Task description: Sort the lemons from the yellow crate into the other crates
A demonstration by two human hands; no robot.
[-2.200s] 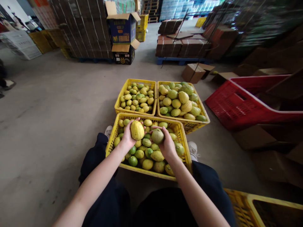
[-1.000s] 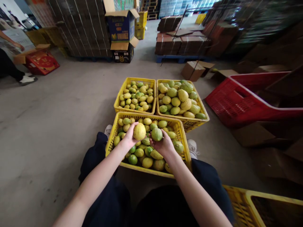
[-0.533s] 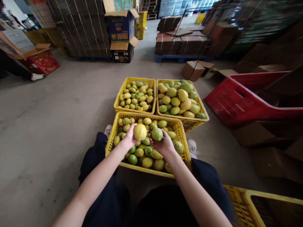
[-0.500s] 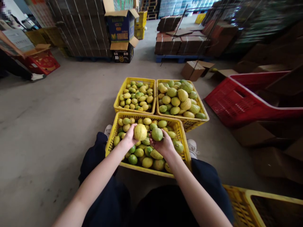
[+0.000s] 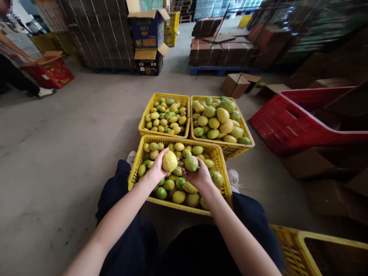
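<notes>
My left hand (image 5: pixel 158 167) is closed around a large yellow lemon (image 5: pixel 169 161), with its rounded face turned up towards me. In my right hand (image 5: pixel 199 175) rests a green lemon (image 5: pixel 191 163), the fingers curled under and around it. Both hands are over the near yellow crate (image 5: pixel 184 210), which is filled with yellow and green lemons (image 5: pixel 178 197). Behind it stand two more yellow crates: the left one (image 5: pixel 140 128) holds smaller lemons (image 5: pixel 163 122), the right one (image 5: pixel 250 142) bigger, bumpy ones (image 5: pixel 222 115).
A red crate (image 5: pixel 273 122) and cardboard boxes (image 5: pixel 310 165) stand on the right. Another yellow crate (image 5: pixel 290 239) is at the lower right. Stacked cartons (image 5: pixel 148 34) and a loaded blue pallet (image 5: pixel 218 71) lie farther back. At far left a person (image 5: pixel 17 73) handles a red box (image 5: pixel 53 73).
My left hand has tilted slightly, turning the yellow lemon a little. My right hand keeps its hold on the green lemon. At far left, the person and the red box have shifted slightly.
</notes>
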